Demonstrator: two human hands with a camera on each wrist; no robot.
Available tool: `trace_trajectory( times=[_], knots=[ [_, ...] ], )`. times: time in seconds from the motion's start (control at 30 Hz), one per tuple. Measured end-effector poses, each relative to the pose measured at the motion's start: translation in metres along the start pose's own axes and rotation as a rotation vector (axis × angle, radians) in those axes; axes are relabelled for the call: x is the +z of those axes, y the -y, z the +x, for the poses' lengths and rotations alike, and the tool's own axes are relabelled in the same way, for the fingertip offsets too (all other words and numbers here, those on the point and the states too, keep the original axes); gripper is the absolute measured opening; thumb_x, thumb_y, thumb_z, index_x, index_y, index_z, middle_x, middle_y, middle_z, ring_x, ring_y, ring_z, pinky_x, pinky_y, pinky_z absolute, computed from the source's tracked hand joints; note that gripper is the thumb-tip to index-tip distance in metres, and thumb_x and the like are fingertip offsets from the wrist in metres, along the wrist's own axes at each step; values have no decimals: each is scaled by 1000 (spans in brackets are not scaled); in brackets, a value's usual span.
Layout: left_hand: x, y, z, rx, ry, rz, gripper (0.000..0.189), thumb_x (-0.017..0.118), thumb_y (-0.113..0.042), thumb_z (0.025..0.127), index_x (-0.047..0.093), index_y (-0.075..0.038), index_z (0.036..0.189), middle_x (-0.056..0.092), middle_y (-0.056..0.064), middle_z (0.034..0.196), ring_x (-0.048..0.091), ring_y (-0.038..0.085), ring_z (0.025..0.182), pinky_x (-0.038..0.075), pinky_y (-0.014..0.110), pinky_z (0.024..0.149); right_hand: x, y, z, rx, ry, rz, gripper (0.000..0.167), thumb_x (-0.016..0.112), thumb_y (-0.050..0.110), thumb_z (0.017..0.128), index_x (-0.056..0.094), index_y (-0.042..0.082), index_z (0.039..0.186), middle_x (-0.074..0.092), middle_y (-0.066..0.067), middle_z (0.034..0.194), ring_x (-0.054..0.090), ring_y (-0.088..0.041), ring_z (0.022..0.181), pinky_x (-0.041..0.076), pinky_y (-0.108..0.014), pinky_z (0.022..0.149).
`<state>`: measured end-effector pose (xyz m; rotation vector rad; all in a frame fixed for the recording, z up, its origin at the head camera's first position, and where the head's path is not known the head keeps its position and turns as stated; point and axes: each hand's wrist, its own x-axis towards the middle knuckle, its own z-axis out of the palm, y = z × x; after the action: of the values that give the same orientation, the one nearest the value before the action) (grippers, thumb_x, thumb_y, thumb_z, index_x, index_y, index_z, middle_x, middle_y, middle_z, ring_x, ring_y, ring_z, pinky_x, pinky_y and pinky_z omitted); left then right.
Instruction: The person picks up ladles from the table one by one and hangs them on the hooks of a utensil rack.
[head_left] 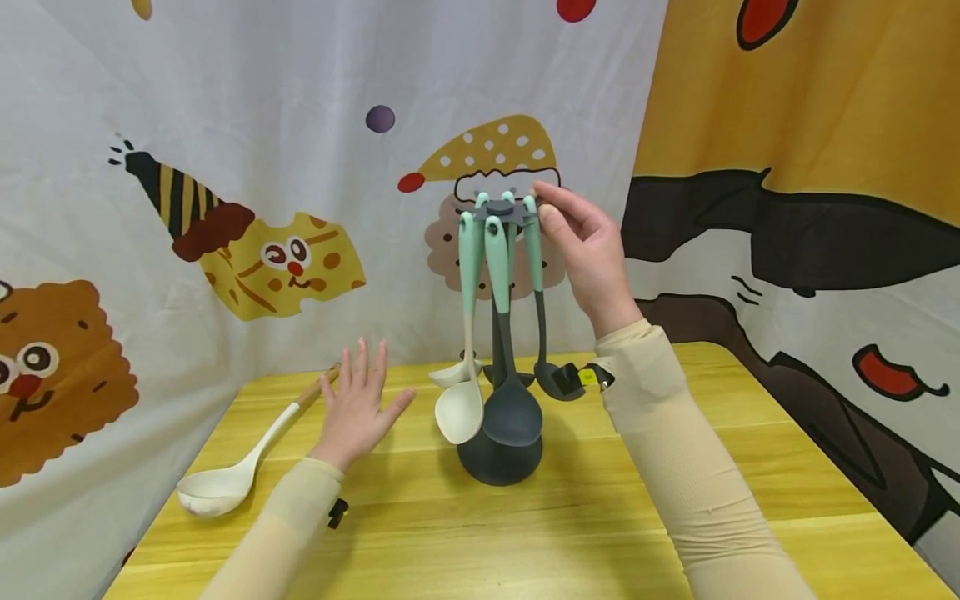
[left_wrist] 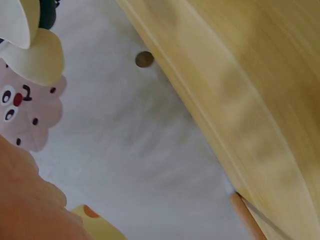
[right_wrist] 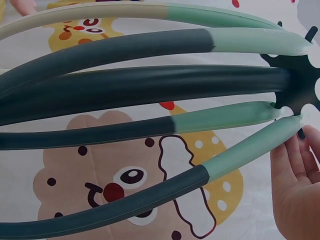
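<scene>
A dark utensil stand point(head_left: 500, 468) with a round base and hooked top bears several mint-handled ladles and spoons. At its right side hangs a dark ladle point(head_left: 542, 333). My right hand point(head_left: 592, 250) pinches the top of that ladle's mint handle point(right_wrist: 255, 147) between thumb and fingers, close by the hook. Toward the front hang a dark ladle point(head_left: 513, 412) and a cream spoon point(head_left: 459, 412). Over the table's left part my left hand point(head_left: 356, 417) holds nothing, its fingers straight and spread. Just left of it lies a white ladle point(head_left: 217, 490) with a wooden handle, its end by my fingertips.
The wooden table point(head_left: 420, 533) ends at a back edge against a cloth curtain point(head_left: 300, 75) printed with cartoon figures. In the left wrist view the table edge runs diagonally, with the wooden handle point(left_wrist: 247, 217) at the lower right.
</scene>
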<state>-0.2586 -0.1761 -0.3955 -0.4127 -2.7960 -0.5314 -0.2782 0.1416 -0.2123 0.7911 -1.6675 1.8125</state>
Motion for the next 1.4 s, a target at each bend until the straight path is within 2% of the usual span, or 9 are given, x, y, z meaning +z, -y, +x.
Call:
trace_trajectory(
  times=[0.2,0.5,0.77,1.4],
  knots=[
    [-1,19,0,-49,31,45,91,37,-68,97,-4,-17,160,-11,19,162,-15,43,146,-7,76,105,0,1,0,1,-2,-1,35,60,6,99,60,-3,133,64,-8,125,61,-19,109,48,-34,99],
    [-9,40,-2,-127,75,23,93,34,-70,97,-9,-15,159,-14,22,161,-17,46,144,-14,76,102,0,1,0,1,-1,-12,36,60,6,99,60,-2,134,64,-7,124,61,-19,109,48,-34,99],
    [-12,58,-4,-190,95,1,96,33,-71,96,-9,-11,158,-14,26,160,-16,52,142,-15,78,100,1,1,-1,2,5,-20,36,59,7,99,59,-3,134,64,-7,124,61,-18,109,48,-34,99],
    [-15,98,-9,-326,196,-24,104,26,-77,93,-12,-4,156,-20,34,154,-20,58,137,-17,82,93,0,1,-1,5,3,-13,36,59,6,99,60,-2,134,63,-9,126,61,-18,110,48,-34,99]
  ],
)
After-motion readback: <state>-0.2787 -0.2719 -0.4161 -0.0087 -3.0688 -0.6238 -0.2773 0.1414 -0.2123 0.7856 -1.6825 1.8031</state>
